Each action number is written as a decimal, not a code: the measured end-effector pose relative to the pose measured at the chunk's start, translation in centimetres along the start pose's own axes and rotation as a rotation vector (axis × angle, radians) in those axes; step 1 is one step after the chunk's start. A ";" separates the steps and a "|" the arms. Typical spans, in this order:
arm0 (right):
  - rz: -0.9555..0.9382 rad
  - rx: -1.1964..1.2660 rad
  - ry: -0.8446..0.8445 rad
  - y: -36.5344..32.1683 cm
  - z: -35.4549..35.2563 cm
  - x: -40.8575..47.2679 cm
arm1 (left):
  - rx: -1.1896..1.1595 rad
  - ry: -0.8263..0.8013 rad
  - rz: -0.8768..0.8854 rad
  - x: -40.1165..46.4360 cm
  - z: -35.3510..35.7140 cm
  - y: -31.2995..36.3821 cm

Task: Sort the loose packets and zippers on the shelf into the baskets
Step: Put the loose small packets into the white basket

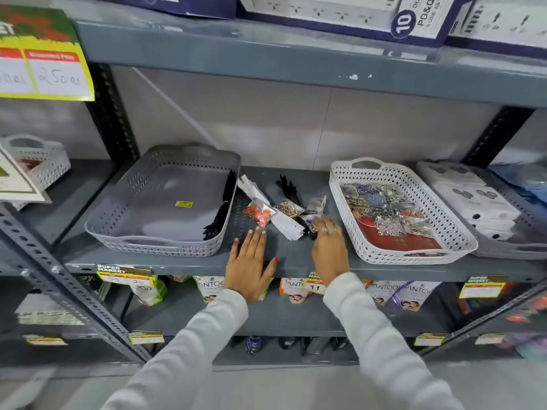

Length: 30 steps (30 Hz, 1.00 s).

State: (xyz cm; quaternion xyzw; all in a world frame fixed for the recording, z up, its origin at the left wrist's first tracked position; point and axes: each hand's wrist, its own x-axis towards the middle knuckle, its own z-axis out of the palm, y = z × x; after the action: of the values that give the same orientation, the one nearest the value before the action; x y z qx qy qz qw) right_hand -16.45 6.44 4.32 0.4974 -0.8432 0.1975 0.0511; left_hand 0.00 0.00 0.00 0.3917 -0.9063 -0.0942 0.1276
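Note:
Loose items lie on the grey shelf (296, 258) between two baskets: a red-bead packet (259, 213), a gold-trinket packet (288, 208), white zippers (285, 224), black zippers (288, 187) and clear packets (315, 204). The grey basket (127, 202) on the left holds black zippers (220, 214) along its right wall. The white basket (414, 253) on the right holds several jewellery packets (384, 208). My left hand (250, 264) rests flat on the shelf, fingers spread, just below the red packet. My right hand (330, 250) reaches over the pile, fingertips touching a small clear packet (307, 218); a grip is not visible.
A further grey basket (521, 247) with white boxes stands at the far right. A small white basket (44, 164) sits on the neighbouring shelf at left. Boxed power strips (325, 13) fill the shelf above; pouches and price tags (315, 284) line the shelf below.

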 end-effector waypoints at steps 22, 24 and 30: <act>0.057 -0.307 0.037 1.4 -2.0 -0.5 | 0.080 -0.008 -0.024 0.1 0.5 -0.8; 0.065 -0.299 0.053 1.9 -1.7 -2.5 | 0.085 -0.001 -0.022 0.1 0.5 -0.7; 0.155 -0.257 -0.071 2.9 -0.5 -5.1 | 0.078 -0.001 -0.023 0.1 0.6 -0.8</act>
State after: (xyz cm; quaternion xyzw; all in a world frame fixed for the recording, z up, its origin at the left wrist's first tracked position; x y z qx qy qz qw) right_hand -16.48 12.05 2.46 0.4266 -0.8987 0.0738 0.0692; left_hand 0.27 -0.54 -0.75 0.4065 -0.9049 -0.0604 0.1105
